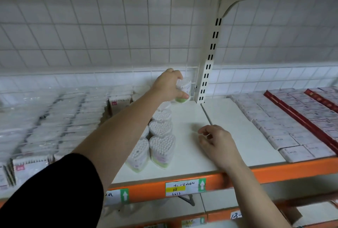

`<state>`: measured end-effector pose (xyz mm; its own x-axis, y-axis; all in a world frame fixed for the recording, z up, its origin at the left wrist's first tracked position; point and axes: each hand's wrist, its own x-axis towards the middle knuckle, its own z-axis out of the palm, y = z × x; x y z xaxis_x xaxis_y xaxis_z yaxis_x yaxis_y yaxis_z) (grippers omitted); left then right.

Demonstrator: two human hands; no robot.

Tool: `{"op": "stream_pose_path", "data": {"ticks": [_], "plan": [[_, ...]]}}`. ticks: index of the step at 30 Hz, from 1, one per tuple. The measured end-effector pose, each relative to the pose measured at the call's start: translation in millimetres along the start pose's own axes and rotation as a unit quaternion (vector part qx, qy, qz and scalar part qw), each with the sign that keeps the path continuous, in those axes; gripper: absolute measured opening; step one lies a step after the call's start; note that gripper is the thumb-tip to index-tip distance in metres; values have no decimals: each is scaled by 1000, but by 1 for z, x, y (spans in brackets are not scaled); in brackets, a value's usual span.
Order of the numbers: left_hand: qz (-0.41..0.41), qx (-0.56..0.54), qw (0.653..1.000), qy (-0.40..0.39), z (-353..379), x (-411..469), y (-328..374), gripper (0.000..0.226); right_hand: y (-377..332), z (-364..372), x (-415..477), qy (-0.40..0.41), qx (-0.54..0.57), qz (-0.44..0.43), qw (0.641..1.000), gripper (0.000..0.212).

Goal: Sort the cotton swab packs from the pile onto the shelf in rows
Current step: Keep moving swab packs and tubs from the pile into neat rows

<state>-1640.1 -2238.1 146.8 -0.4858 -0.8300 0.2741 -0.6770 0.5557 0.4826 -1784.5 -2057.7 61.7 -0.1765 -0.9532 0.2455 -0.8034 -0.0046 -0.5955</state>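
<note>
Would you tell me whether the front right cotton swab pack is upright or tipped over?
Upright: the front right pack has its cotton tips facing up and its green base on the shelf.

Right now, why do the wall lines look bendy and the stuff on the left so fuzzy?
Head view: the wide lens bends the tile lines, most near the edges; the bags on the left are blurred, the pack in the left hand too; the label reads sharper; a soft shadow lies on the shelf beside the right hand.
</note>
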Motion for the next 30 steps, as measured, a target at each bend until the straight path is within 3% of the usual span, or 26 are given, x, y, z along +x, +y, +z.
{"op": "stream_pose_path", "data": {"ticks": [12,30], "plan": [[-61,204,974,-80,29,24,-7,73,12,-2,20,-23,14,-29,999,17],[-30,267,961,-59,23,24,-4,61,21,0,30,-38,-4,-38,999,16]]}}
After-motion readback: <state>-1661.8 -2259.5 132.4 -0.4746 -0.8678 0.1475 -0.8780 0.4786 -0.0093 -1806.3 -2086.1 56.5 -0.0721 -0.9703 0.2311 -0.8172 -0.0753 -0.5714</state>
